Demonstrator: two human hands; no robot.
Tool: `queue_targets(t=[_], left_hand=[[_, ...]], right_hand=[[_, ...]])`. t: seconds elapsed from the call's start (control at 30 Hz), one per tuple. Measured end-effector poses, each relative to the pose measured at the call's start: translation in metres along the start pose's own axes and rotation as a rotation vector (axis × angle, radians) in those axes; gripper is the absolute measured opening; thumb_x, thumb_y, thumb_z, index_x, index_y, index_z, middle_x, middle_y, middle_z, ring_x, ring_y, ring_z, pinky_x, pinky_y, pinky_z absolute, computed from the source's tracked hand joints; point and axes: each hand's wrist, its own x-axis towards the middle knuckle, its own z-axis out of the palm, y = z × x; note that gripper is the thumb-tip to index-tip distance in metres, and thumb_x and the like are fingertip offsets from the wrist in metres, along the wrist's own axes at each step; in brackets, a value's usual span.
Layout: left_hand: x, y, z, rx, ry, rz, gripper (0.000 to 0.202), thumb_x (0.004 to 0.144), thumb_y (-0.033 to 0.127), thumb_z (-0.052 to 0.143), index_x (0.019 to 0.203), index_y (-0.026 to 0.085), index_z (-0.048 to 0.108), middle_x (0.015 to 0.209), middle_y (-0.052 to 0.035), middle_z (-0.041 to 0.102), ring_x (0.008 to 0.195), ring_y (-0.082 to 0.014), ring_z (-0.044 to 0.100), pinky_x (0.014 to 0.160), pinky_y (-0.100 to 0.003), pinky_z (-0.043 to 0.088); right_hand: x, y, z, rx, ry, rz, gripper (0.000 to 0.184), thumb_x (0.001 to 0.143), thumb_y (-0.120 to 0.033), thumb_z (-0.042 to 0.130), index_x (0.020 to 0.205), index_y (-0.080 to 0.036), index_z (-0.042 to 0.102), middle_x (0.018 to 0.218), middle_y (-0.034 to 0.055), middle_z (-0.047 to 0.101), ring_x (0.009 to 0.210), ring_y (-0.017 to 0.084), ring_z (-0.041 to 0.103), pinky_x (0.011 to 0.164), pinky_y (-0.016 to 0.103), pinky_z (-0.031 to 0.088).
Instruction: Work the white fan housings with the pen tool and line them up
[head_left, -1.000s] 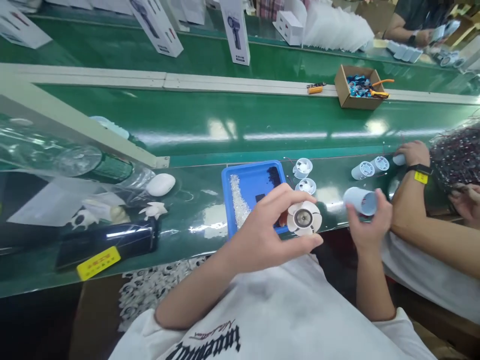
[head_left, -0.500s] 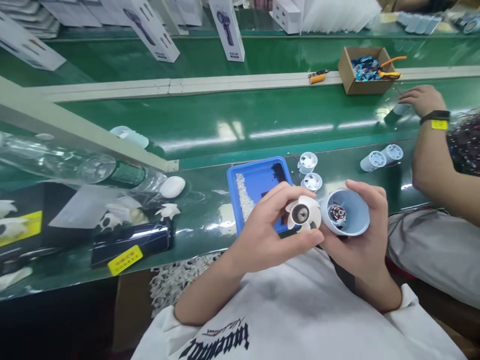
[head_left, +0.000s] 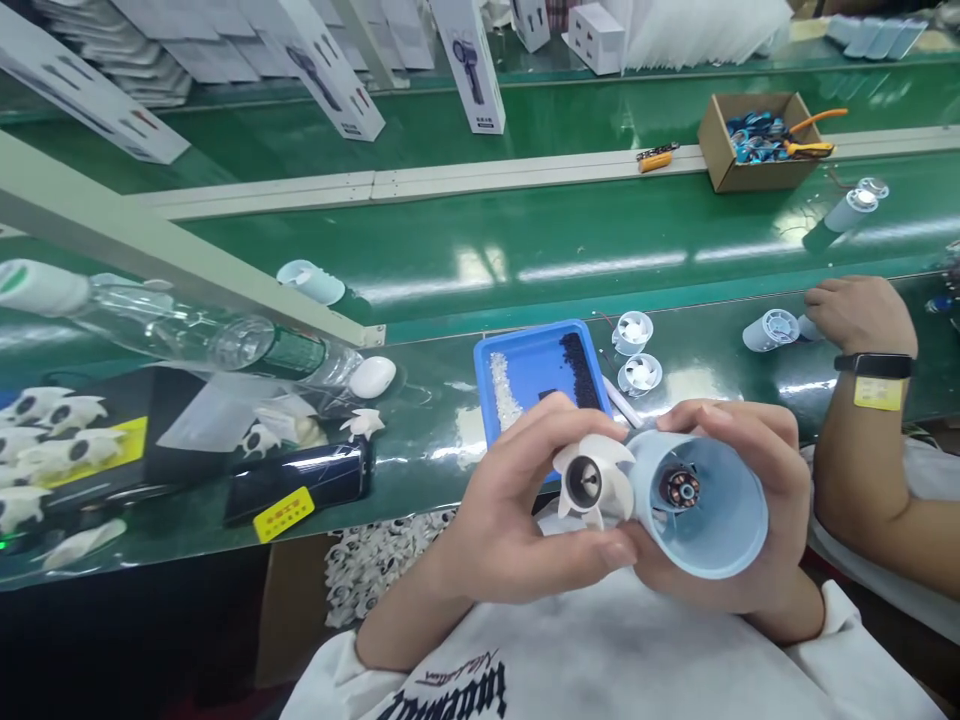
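Left hand (head_left: 517, 515) pinches fan (head_left: 616, 490), right hand (head_left: 787, 500) grips cup (head_left: 731, 545) close beside — likely a fitting step, next needing pin (head_left: 590, 482) and motor (head_left: 681, 488) aligned.

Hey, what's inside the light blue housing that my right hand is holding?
Inside the light blue housing sits a round coil part with copper-coloured windings. Whatever lies directly behind that part is covered by it and can't be seen.

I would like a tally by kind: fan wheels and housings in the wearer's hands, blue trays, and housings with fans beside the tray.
White fan wheel in left hand: 1
Light-blue housing in right hand: 1
Blue tray: 1
Housings with white fans: 2
Total: 5
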Motion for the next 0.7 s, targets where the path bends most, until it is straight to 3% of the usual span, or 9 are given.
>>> queue_targets(t=[0.2,0.37,0.7], left_hand=[[0.0034,-0.0001,0.0000,-0.025,-0.017,0.049,0.041,0.076,0.050,0.074,0.108,0.027,0.065,0.080,-0.0016,0.056,0.070,-0.0148,0.046,0.062,-0.030,0.040],[0.0035,0.0010,0.0000,-0.028,-0.017,0.040,0.041,0.076,0.051,0.074,0.108,0.028,0.064,0.078,-0.0004,0.053,0.069,-0.0142,0.045,0.062,-0.030,0.038],[0.0051,0.0022,0.0027,-0.037,-0.022,0.054,0.042,0.074,0.052,0.075,0.106,0.027,0.065,0.078,-0.0012,0.056,0.067,-0.0140,0.046,0.060,-0.030,0.040]], right_hand=[[0.0021,0.0010,0.0014,0.014,0.026,-0.039,0.072,0.074,-0.040,0.077,0.138,-0.033,0.045,0.103,0.0070,0.054,0.084,0.026,0.062,0.065,0.044,0.058],[0.0027,0.0056,0.0019,0.055,0.030,-0.099,0.078,0.070,-0.037,0.081,0.138,-0.025,0.046,0.102,0.0070,0.053,0.087,0.025,0.063,0.065,0.042,0.058],[0.0010,0.0092,0.0051,0.139,0.033,-0.043,0.068,0.073,-0.037,0.077,0.133,-0.026,0.048,0.103,0.0072,0.057,0.085,0.025,0.065,0.070,0.046,0.059]])
